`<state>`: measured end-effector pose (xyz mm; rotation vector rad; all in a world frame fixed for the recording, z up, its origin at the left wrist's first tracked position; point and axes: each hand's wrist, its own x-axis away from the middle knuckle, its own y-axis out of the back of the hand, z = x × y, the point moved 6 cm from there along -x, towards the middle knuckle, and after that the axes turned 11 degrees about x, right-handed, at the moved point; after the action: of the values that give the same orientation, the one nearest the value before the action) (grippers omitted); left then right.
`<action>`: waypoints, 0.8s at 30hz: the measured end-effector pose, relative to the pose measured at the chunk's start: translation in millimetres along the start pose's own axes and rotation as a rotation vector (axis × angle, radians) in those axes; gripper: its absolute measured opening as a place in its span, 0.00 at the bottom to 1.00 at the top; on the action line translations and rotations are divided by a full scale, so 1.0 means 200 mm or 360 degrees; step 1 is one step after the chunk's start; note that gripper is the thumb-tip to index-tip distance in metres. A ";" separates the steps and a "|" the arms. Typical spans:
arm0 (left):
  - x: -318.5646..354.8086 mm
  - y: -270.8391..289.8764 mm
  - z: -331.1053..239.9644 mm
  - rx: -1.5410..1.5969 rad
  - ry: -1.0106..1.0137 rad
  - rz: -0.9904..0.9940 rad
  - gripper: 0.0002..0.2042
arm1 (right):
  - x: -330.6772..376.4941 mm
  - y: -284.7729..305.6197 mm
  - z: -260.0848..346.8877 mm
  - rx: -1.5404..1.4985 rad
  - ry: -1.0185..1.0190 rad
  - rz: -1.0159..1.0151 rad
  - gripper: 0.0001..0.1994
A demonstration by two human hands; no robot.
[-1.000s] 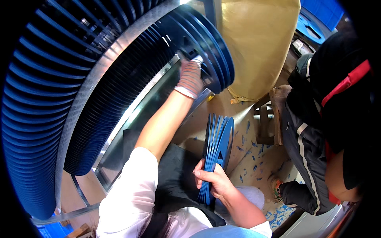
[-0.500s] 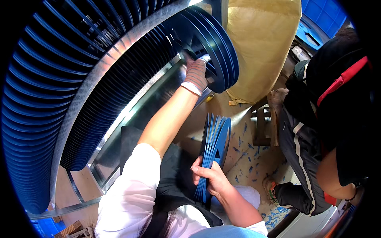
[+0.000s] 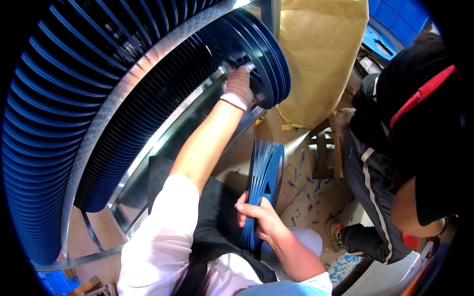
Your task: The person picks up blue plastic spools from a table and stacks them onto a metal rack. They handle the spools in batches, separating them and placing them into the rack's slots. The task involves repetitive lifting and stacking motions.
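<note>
My left hand (image 3: 239,85), in a striped glove with a white cuff, reaches up to a group of several blue plastic reel discs (image 3: 272,64) at the near right end of the rack's lower row. Its fingers go into the discs' central opening and close on them, though the fingertips are partly hidden. Lower down, my bare right hand (image 3: 261,215) grips a fanned stack of thin blue reel discs (image 3: 269,170), standing upright over my lap, with the thumb across the edges.
A curved metal rack rail (image 3: 106,101) separates two long rows of blue discs (image 3: 44,163). A large yellow-tan sack (image 3: 321,54) stands behind. At right, a co-worker in dark clothes (image 3: 414,128) bends near a wooden stool (image 3: 338,143). Blue scraps (image 3: 345,266) litter the floor.
My left hand and the discs at the row's end have shifted slightly up and left. My right hand keeps its hold on the stack. The view has moved a little.
</note>
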<state>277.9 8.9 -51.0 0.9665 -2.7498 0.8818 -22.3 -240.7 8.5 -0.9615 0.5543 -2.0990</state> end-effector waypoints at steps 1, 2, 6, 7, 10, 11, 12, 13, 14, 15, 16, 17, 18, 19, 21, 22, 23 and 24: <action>0.02 -0.02 0.02 0.0314 0.0177 0.0037 0.36 | 0.00 0.01 0.00 0.0004 0.0001 -0.0012 0.08; 0.08 -0.08 0.01 0.0467 0.0224 0.0044 0.31 | 0.00 0.02 0.01 0.0010 0.0007 -0.0022 0.08; 0.27 -0.16 -0.10 0.0579 0.0193 0.0049 0.16 | 0.01 0.02 0.01 0.0005 0.0009 -0.0027 0.08; 0.31 -0.16 -0.13 0.0565 0.0215 0.0069 0.16 | 0.01 0.02 0.01 -0.0002 0.0006 -0.0031 0.08; 0.46 -0.15 -0.23 0.0485 0.0220 0.0107 0.17 | 0.00 0.02 0.01 -0.0022 -0.0006 -0.0046 0.08; 0.47 -0.13 -0.25 0.0418 0.0195 0.0147 0.16 | -0.01 0.01 0.00 -0.0025 -0.0008 -0.0046 0.08; 0.48 -0.11 -0.26 0.0352 0.0171 0.0189 0.15 | -0.01 0.01 0.00 -0.0014 -0.0019 -0.0051 0.08; 0.50 -0.12 -0.28 0.0284 0.0149 0.0238 0.15 | -0.02 0.01 0.00 -0.0020 -0.0020 -0.0053 0.08; 0.51 -0.12 -0.30 0.0317 0.0163 0.0204 0.14 | -0.02 0.02 -0.01 -0.0026 -0.0019 -0.0056 0.08; 0.50 -0.11 -0.30 0.0292 0.0135 0.0224 0.14 | -0.03 0.02 -0.01 -0.0033 -0.0017 -0.0060 0.08; 0.48 -0.08 -0.29 0.0268 0.0107 0.0241 0.13 | -0.03 0.02 -0.01 -0.0028 -0.0016 -0.0044 0.08; 0.46 -0.06 -0.28 0.0243 0.0081 0.0260 0.13 | -0.04 0.01 -0.01 -0.0023 -0.0026 -0.0046 0.08; 0.43 -0.06 -0.27 0.0422 0.0146 0.0332 0.14 | -0.04 0.01 -0.01 -0.0018 -0.0034 -0.0049 0.08; 0.42 -0.04 -0.26 0.0408 0.0168 0.0308 0.15 | -0.04 0.01 -0.02 -0.0015 -0.0043 -0.0056 0.08; 0.39 -0.03 -0.25 0.0378 0.0213 0.0261 0.16 | -0.05 0.00 -0.03 -0.0004 -0.0056 -0.0058 0.08; 0.41 -0.05 -0.25 0.0456 0.0288 0.0231 0.17 | -0.05 0.00 -0.03 0.0000 -0.0057 -0.0062 0.08; 0.43 -0.08 -0.26 0.0443 0.0246 0.0224 0.18 | -0.05 0.00 -0.03 0.0009 -0.0052 -0.0059 0.08; 0.46 -0.10 -0.26 0.0430 0.0203 0.0219 0.19 | -0.05 0.01 -0.03 0.0017 -0.0047 -0.0057 0.07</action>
<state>212.6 -25.8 27.0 0.7318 -2.6602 1.3158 -22.4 -232.9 -1.5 -1.0016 0.5143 -2.1137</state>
